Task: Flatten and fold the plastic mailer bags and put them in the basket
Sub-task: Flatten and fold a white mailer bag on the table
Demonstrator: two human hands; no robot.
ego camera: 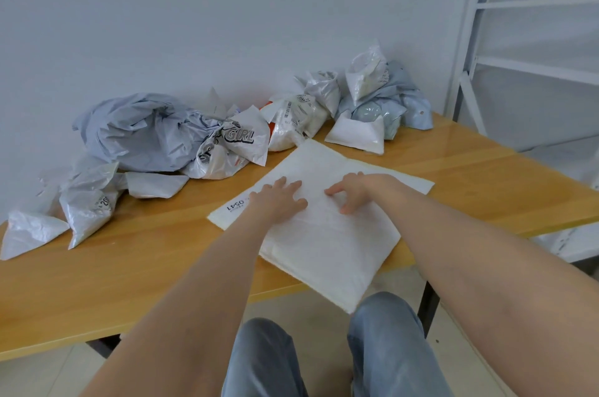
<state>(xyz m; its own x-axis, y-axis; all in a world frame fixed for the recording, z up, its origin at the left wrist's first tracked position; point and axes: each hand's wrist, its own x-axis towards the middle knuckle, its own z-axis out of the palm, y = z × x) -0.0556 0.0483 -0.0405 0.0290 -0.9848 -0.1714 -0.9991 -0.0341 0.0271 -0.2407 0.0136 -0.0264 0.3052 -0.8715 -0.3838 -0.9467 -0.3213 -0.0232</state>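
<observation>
A large white mailer bag [327, 234] lies spread on the wooden table [129, 267], its near corner hanging over the front edge. My left hand [278, 198] presses flat on the bag's left part, fingers straight, next to a printed number. My right hand [356, 190] rests on the bag just to the right, fingers slightly bent with the tips touching the plastic. No basket is in view.
Crumpled mailer bags line the wall: a big grey one [139, 134], one printed "GIRL" [236, 140], white ones at the left [87, 202], and a pile at the back right [372, 101]. A white metal rack [486, 40] stands to the right.
</observation>
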